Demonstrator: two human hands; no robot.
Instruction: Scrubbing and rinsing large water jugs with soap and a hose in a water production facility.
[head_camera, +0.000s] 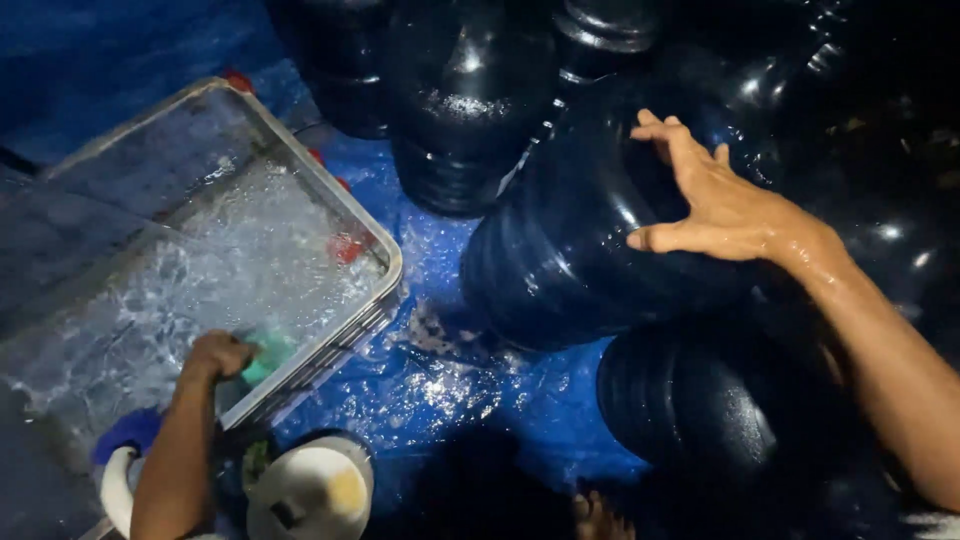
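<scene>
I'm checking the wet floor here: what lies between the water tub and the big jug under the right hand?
In the head view, only wet blue tarp with puddled water lies between the tub and the jug under the right hand.

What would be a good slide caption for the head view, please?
Left hand dips a green sponge in a tub; right hand rests on a blue jug.

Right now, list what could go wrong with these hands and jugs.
The right hand rests open on a wet, tilted blue jug; it may slip or roll. The left hand dips a green sponge in the soapy tub; water could slosh onto the already wet blue sheet.
</scene>
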